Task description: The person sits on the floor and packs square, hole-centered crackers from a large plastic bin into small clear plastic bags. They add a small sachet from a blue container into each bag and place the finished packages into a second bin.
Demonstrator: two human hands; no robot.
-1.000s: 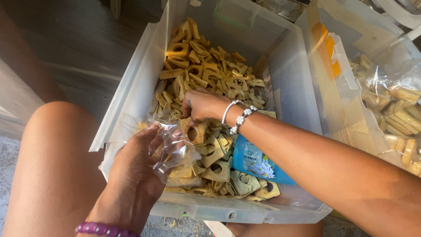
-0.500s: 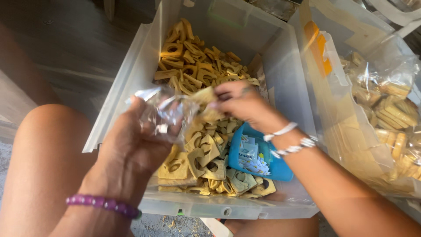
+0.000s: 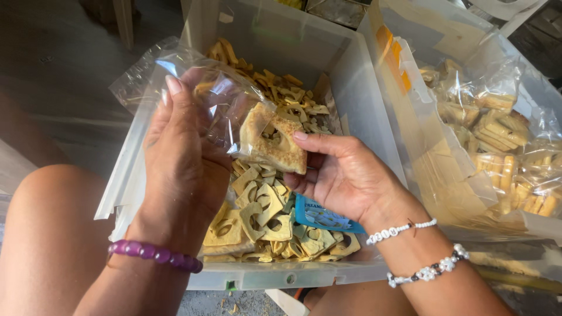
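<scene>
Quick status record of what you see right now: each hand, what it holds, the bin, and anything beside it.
left hand: holds a clear plastic bag up, its mouth facing the right hand
right hand: fingers pinch a few tan cut-out pieces at the bag's mouth
bin: clear plastic, part-filled with loose tan pieces
blue packet: lies in the bin under the right hand
right of bin: filled bags of pieces
wrists: purple bead bracelet left; white bead bracelets right

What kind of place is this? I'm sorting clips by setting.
Likely an informal food-packing spot: a clear plastic bin of cut-out crackers, filled bags beside it, and a clear bag being filled.
</scene>
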